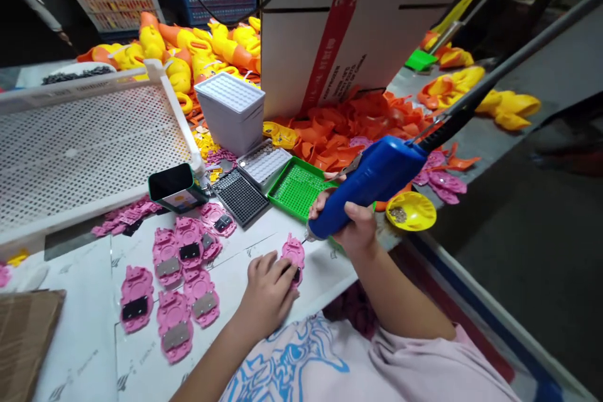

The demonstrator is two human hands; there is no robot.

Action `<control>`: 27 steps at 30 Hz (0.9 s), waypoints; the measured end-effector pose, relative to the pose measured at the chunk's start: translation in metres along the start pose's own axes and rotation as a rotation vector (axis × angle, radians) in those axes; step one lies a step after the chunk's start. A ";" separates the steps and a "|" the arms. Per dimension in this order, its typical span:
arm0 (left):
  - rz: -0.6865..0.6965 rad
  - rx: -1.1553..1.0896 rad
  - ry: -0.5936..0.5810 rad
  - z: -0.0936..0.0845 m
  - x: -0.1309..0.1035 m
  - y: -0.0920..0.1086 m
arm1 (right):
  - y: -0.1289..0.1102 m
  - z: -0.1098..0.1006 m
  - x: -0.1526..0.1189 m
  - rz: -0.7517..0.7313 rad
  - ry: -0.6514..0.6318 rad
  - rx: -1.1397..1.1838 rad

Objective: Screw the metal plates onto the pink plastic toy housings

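Note:
My right hand (358,226) is wrapped round a blue electric screwdriver (367,185), which hangs from a cable. Its bit points down to the left, by the upper end of a pink plastic part (293,252) lying on the white table. My left hand (269,289) holds that part against the table, its fingers over the lower half and a black plate (296,275). Whether the bit touches a screw is too small to tell. Left of my left hand lie several similar pink parts (174,326), with black or grey plates fixed on them.
A yellow bowl (419,212) of small screws stands right of my right hand. Ahead are a green tray (298,185), a black perforated tray (239,196) and a grey bin (233,114). A white crate (85,157), orange pieces (348,129) and a large carton (301,25) stand behind.

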State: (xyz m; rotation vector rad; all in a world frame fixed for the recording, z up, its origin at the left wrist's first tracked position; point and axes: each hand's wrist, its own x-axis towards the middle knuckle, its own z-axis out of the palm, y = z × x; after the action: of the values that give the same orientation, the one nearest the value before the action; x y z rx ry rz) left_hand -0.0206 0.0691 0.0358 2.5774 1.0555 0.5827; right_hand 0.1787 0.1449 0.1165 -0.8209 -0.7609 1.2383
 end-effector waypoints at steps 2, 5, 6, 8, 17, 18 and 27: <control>-0.009 -0.008 0.001 0.000 0.000 -0.001 | 0.007 -0.002 -0.004 -0.012 0.003 -0.005; -0.018 -0.026 0.000 0.001 0.000 -0.001 | 0.012 -0.002 -0.006 -0.015 -0.009 -0.019; -0.019 -0.033 0.001 0.001 0.000 -0.002 | 0.013 -0.002 -0.006 -0.016 -0.012 -0.022; -0.021 -0.046 -0.003 0.001 0.000 -0.002 | 0.014 -0.002 -0.006 -0.024 -0.007 -0.024; -0.046 -0.058 -0.033 0.000 0.000 -0.002 | 0.016 -0.003 -0.005 0.019 -0.003 -0.050; -0.044 -0.057 -0.034 0.000 0.000 -0.002 | 0.017 -0.003 -0.005 0.014 -0.009 -0.056; -0.078 -0.070 -0.025 0.000 0.002 0.002 | 0.025 -0.003 -0.014 -0.022 -0.182 -0.181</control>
State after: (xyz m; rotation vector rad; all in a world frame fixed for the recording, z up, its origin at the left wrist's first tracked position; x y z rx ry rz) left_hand -0.0182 0.0694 0.0366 2.4650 1.1021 0.5560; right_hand 0.1667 0.1338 0.0922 -0.8513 -1.0388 1.2479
